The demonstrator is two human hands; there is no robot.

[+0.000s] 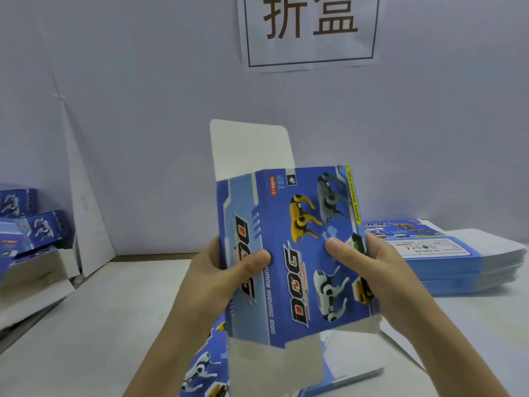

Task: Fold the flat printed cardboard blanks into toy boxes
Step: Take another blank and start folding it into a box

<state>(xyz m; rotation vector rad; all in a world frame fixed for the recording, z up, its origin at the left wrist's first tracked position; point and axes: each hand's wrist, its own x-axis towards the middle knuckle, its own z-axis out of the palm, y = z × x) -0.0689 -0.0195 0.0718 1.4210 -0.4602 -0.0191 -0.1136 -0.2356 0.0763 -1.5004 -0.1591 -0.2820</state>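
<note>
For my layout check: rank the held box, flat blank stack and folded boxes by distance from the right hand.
1. Held box: gripped by the right hand.
2. Flat blank stack: just to its right.
3. Folded boxes: far left.

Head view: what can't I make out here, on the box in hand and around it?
- box: its far side faces away from the head view. The left hand and right hand show only thumbs; the fingers are hidden behind it.
- blank on the table: mostly covered by the box and cut off by the bottom edge.
- stack of flat blanks: the label print is too small to read.
- folded boxes: cut off by the left edge and blurred.
</note>
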